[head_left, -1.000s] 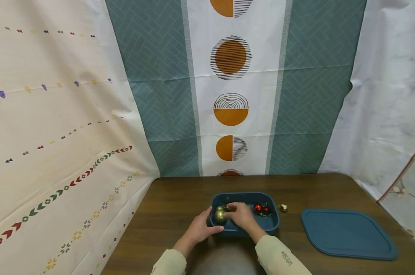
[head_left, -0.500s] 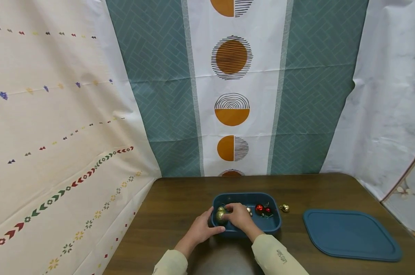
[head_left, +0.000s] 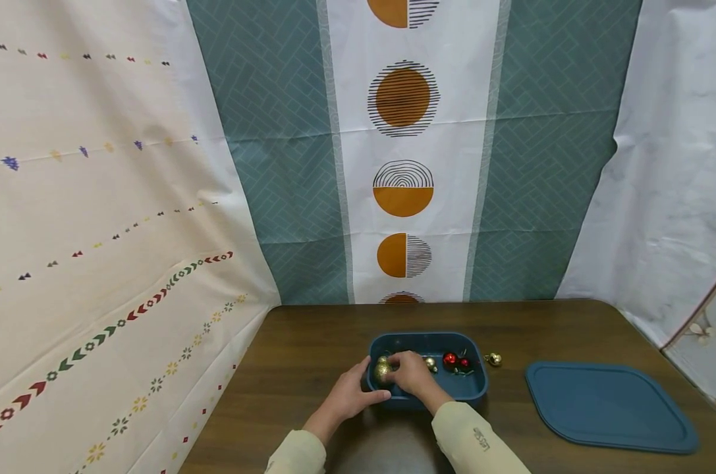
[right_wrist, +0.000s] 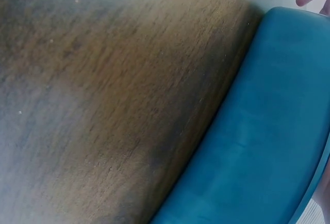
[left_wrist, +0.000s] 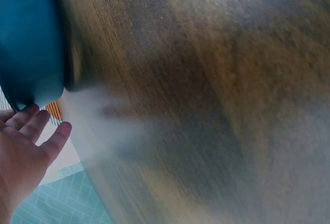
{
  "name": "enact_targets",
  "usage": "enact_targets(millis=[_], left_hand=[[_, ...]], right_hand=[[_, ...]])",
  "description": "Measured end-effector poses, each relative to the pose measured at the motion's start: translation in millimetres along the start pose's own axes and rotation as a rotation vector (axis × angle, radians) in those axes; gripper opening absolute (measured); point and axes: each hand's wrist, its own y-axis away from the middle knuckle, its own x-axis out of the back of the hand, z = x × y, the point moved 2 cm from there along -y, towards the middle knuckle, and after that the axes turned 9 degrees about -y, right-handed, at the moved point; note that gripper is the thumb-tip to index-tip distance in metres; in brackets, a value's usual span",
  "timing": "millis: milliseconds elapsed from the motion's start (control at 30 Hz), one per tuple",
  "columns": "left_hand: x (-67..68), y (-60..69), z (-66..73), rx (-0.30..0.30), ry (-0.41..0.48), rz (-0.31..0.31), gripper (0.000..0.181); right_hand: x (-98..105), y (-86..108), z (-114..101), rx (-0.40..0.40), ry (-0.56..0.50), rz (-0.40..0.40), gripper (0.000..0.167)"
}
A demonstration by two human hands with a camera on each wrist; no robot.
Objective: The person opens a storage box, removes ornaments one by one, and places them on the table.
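A blue rectangular container (head_left: 433, 394) on the brown table holds several small round ornaments. My left hand (head_left: 347, 397) rests against its left end, fingers extended along the wall and thumb apart near the front corner. My right hand (head_left: 415, 375) reaches in over the front rim, fingers curled, thumb and fingertips at a gold glittery bauble (head_left: 382, 370) at the left end. Its palm side is hidden. Right of that hand lie a pale gold bauble (head_left: 431, 364) and shiny red baubles (head_left: 450, 359). The right wrist view shows mostly the container's outer wall (right_wrist: 258, 115).
One small gold bauble (head_left: 494, 359) lies on the table just right of the container. Farther right, a flat blue lid (head_left: 612, 405) lies on the wooden table (head_left: 310, 329). Patterned cloths (head_left: 292, 197) hang behind and at the left.
My right hand has shifted slightly left inside the container, uncovering the pale gold bauble to its right. The left hand stays against the container. The whole view has drifted a little.
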Motion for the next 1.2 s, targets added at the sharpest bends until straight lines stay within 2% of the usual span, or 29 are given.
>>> enact_targets(millis=[400, 600, 800, 933, 1200], left_hand=[[-1.8, -1.2, 1.7, -0.016, -0.010, -0.001, 0.091], [-0.8, -0.3, 0.7, -0.007, 0.000, 0.000, 0.092], [0.0, -0.9, -1.0, -0.008, 0.006, 0.000, 0.091], [-0.4, -1.3, -1.4, -0.008, 0.013, 0.006, 0.092], [-1.3, -3.3, -1.7, 0.020, 0.002, 0.010, 0.094]], right_hand=[[3, 1.5, 3, 0.061, 0.019, -0.009, 0.033], [12, 7.4, -3, 0.017, -0.029, 0.007, 0.034], [25, 12.9, -6, -0.034, -0.127, 0.035, 0.038], [38, 15.7, -7, -0.064, -0.196, 0.085, 0.040], [65, 20.5, -6, -0.102, -0.228, 0.186, 0.043]])
